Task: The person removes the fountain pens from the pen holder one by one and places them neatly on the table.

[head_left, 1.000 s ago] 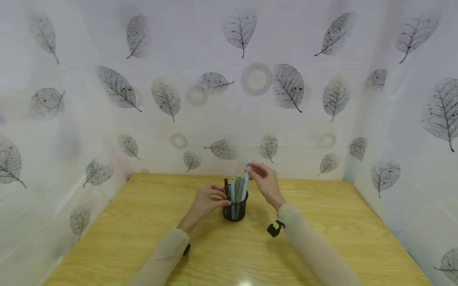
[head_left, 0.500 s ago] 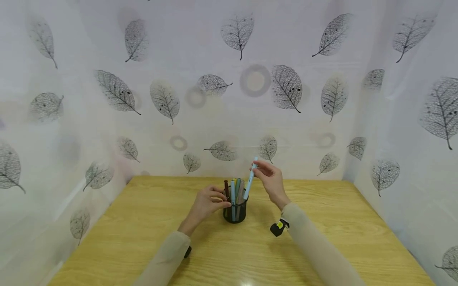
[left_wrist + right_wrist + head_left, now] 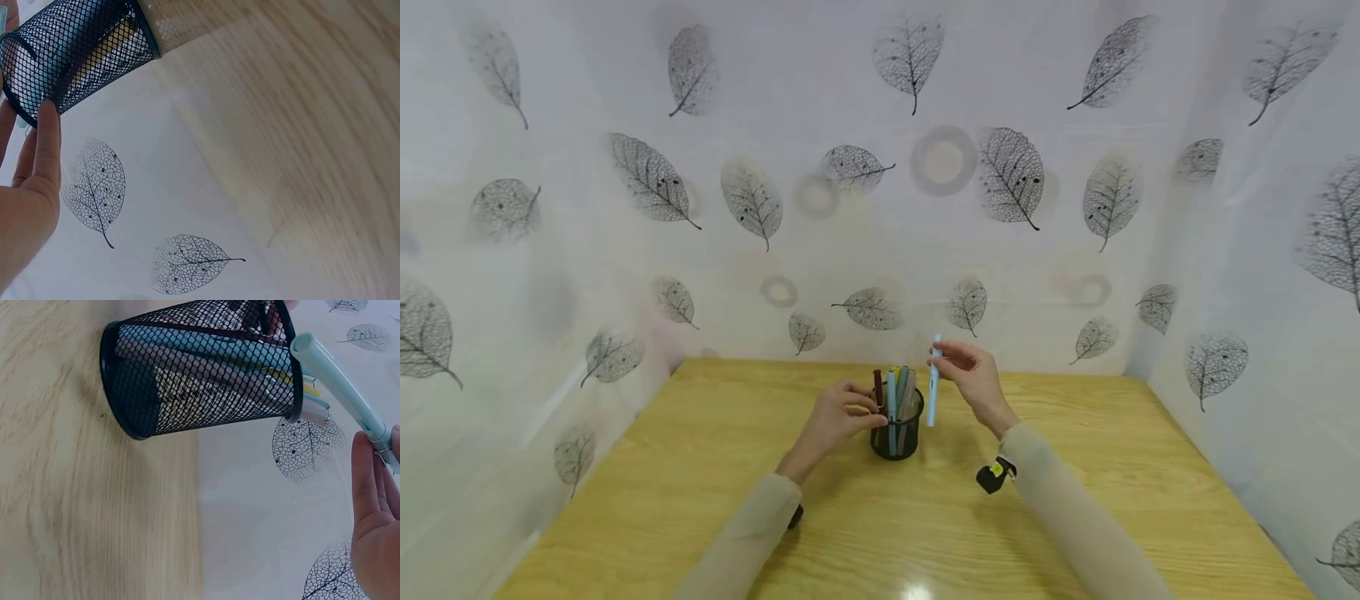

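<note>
Our right hand (image 3: 973, 379) pinches a smooth pale-blue pen (image 3: 933, 392) upright, just right of the black mesh cup (image 3: 896, 433). Our left hand (image 3: 838, 414) grips the cup's left rim. Inside the cylindrical cup stand more pens (image 3: 895, 392), on the woodgrain table (image 3: 700, 500).

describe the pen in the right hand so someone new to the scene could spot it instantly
Find the black mesh pen cup mid-way along the wooden table. Just right of it, the right hand pinches a light blue pen. It alone is outside the cup, hanging upright in the air.
</note>
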A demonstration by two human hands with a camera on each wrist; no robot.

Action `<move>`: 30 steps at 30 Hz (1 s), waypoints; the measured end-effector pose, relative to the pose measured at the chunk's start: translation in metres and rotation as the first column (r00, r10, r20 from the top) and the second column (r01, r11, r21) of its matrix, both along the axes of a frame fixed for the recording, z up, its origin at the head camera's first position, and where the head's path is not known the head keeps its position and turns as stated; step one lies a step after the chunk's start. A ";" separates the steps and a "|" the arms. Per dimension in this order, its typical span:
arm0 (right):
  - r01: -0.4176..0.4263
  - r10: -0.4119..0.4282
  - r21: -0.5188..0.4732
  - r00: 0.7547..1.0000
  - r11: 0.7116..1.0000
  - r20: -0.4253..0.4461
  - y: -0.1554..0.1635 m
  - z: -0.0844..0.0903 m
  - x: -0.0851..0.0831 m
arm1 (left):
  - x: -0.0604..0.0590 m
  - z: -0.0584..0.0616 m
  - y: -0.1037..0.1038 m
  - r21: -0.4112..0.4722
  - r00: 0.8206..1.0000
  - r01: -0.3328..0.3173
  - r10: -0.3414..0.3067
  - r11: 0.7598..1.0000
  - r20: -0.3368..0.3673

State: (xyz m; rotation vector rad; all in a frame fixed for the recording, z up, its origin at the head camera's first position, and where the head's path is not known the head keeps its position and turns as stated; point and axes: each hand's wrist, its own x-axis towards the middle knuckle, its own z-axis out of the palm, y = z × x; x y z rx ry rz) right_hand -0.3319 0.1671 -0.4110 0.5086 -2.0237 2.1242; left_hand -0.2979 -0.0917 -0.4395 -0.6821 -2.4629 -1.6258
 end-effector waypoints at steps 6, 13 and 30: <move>0.005 -0.007 0.060 1.000 0.998 0.029 0.006 -0.004 -0.002 | -0.005 0.002 0.001 0.002 1.000 -0.002 0.002 1.000 0.002; -0.036 0.030 0.072 0.996 0.997 0.085 0.012 -0.014 -0.003 | -0.005 -0.001 -0.001 0.012 1.000 0.001 -0.002 1.000 0.025; -0.110 0.057 0.301 0.982 0.947 0.181 0.023 -0.024 0.003 | -0.005 -0.003 -0.001 -0.016 1.000 -0.005 0.005 1.000 -0.007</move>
